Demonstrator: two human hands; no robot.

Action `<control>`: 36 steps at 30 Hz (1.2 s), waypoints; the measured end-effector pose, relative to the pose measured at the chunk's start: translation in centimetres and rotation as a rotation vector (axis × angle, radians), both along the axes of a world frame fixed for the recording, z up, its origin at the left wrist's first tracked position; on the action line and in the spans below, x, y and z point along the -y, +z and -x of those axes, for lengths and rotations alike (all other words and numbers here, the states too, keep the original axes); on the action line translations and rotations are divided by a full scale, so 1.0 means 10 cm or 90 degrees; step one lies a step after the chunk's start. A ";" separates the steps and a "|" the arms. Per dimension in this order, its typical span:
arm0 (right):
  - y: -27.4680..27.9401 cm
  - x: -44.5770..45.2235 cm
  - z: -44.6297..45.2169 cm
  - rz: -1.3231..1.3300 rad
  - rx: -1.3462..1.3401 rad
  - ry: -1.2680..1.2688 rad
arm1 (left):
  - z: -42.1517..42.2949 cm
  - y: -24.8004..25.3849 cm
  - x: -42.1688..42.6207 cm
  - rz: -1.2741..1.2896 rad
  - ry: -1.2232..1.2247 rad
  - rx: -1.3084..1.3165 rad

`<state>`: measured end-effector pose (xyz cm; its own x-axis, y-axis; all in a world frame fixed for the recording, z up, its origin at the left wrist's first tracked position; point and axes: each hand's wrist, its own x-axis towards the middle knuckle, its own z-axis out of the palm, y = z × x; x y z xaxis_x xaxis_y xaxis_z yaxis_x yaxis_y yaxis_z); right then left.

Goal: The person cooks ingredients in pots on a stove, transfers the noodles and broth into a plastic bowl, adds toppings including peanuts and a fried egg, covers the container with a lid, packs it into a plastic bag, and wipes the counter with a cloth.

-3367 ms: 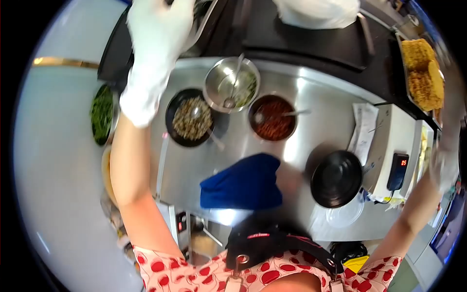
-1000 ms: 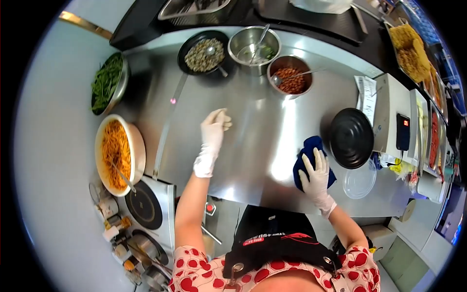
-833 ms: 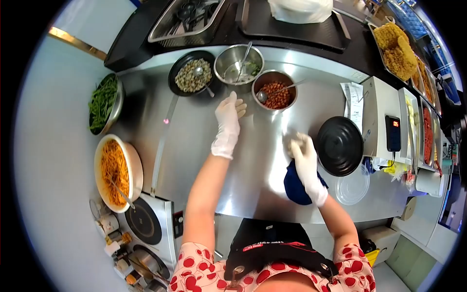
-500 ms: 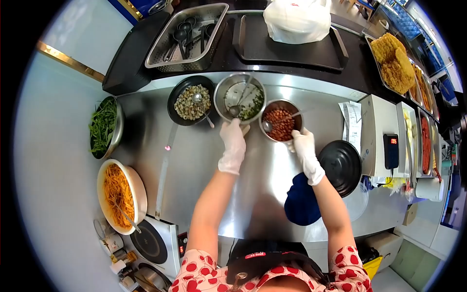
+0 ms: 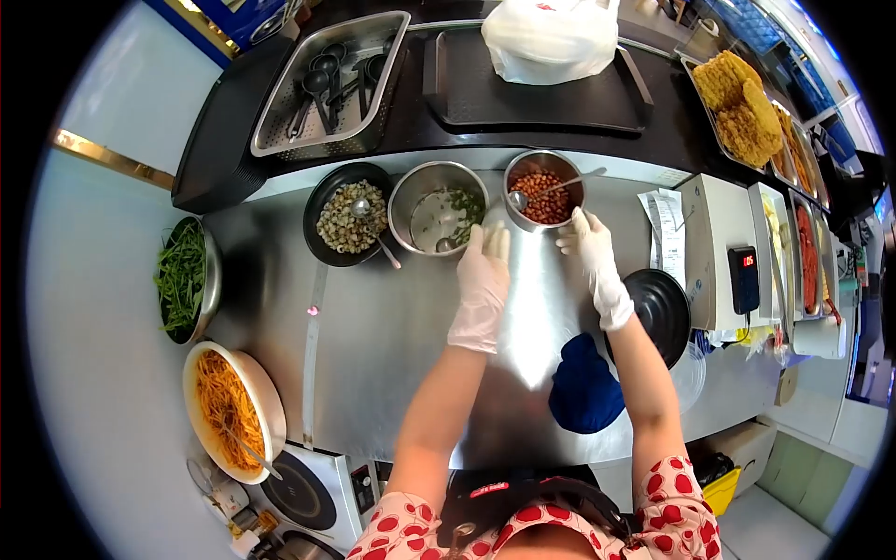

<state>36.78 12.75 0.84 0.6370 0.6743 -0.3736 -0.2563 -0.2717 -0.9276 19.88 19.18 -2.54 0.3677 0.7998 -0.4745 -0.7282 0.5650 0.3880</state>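
Note:
My left hand [image 5: 483,280], in a white glove, is open with fingers stretched forward, just right of and below a steel pot [image 5: 401,224] of chopped green herbs with a ladle inside. My right hand [image 5: 595,261], also gloved, has its fingers apart at the lower right wall of a smaller steel bowl [image 5: 530,220]. Whether its fingertips still touch the bowl I cannot tell. Reddish-brown peanuts [image 5: 546,194] fill that bowl, with a spoon [image 5: 565,183] leaning out to the right. Left of the pot stands a black bowl [image 5: 322,245] of pale, small chunky pieces with a spoon.
Green leaves [image 5: 179,280] and orange shreds [image 5: 224,401] stand in bowls at left, above an induction cooker [image 5: 299,490]. A blue cloth [image 5: 585,385] and black bowls [image 5: 658,317] lie near my right forearm. Behind are a utensil tray [image 5: 271,140] and a white bag [image 5: 551,42].
The peanut bowl has moved back, away from me, and its spoon handle points further right. My left hand has left the herb pot and shifted right. The camera view has shifted slightly.

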 end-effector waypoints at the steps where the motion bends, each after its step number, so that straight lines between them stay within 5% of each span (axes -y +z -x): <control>1: 0.03 0.16 0.13 -0.017 0.075 -0.009 | -0.01 0.19 0.02 0.068 -0.031 0.033; 3: 0.32 0.74 0.49 -0.034 0.236 0.034 | 0.13 -0.02 0.05 0.162 -0.105 0.092; 4: 0.33 1.08 0.61 -0.039 0.367 0.086 | 0.17 0.35 0.13 0.100 -0.098 -0.100; 8: 0.21 2.30 0.81 0.098 0.769 0.451 | 0.54 -0.10 -0.14 0.131 -0.019 -0.119; 10: -0.18 2.62 0.81 0.203 0.717 0.488 | 0.52 -0.10 -0.27 0.111 -0.030 -0.158; 15: -0.29 2.33 1.10 0.089 0.688 0.447 | 0.33 0.11 -0.01 0.010 -0.077 -0.292; 18: -0.35 2.35 1.29 0.033 0.679 0.443 | 0.18 0.21 0.70 -0.248 -0.215 -0.540; 22: -0.29 2.76 1.14 -0.025 0.659 0.401 | -0.11 0.09 1.51 -0.333 -0.456 -0.558; 24: -0.08 3.11 0.87 -0.043 0.621 0.216 | -0.23 0.14 1.78 -0.360 -0.497 -0.604; 25: -0.08 3.33 0.62 -0.056 0.759 0.120 | -0.28 0.18 1.91 -0.377 -0.442 -0.683; 27: -0.11 3.81 0.12 0.166 0.475 -0.179 | -0.23 0.15 2.19 -0.324 -0.424 -0.574; 29: -0.02 4.08 -0.45 0.343 0.532 -0.382 | -0.29 0.22 2.59 -0.290 -0.534 -0.532; 30: -0.32 4.30 -0.82 0.307 0.511 -0.374 | -0.38 0.15 2.79 -0.301 -0.618 -0.541; 32: -0.32 4.35 -1.17 0.159 0.081 -0.355 | -0.65 -0.01 3.15 -0.265 -0.636 -0.482; 34: -0.24 4.36 -1.28 0.183 -0.026 -0.207 | -0.90 -0.01 3.37 -0.249 -0.624 -0.456; 36: -0.45 4.41 -1.30 0.121 0.084 -0.107 | -1.03 -0.16 3.54 -0.293 -0.549 -0.505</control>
